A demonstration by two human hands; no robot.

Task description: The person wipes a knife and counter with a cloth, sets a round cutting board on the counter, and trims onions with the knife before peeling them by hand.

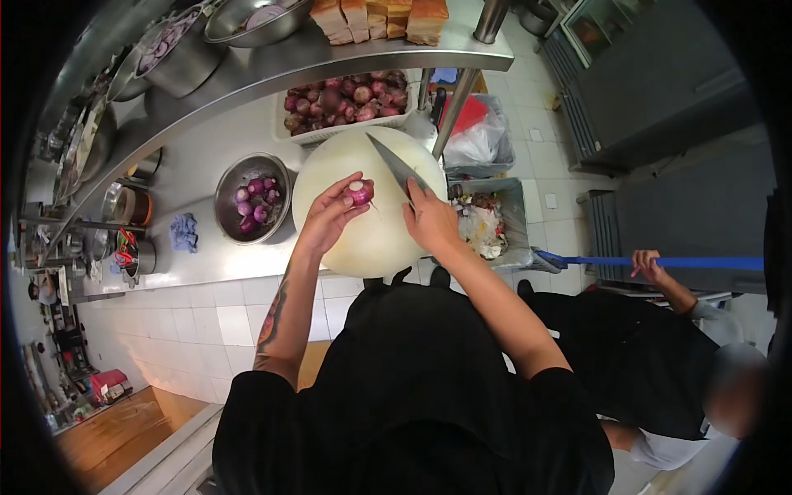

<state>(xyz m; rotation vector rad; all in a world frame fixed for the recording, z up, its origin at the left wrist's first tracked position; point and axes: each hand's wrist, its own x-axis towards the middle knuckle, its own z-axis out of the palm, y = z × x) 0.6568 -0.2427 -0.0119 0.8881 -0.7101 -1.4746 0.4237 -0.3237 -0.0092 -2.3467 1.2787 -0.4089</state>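
Above the round white cutting board [355, 239], my left hand [330, 216] holds a red onion [360, 192] between thumb and fingers. My right hand [431, 218] is closed round a large knife [396, 167], its blade pointing up and to the left over the board. Left of the board, a metal bowl [226, 224] contains several red onions [257, 198]. Behind the board is a white basket [286, 140] full of unpeeled red onions [351, 99]. The knife handle is hidden in my right hand.
A bin [516, 216] with scraps stands right of the board. A co-worker [635, 346] at the right grips a blue pole [709, 263]. Overhead, a metal shelf [305, 64] bears bowls and bread-like blocks [381, 18]. A blue cloth [183, 233] lies on the counter.
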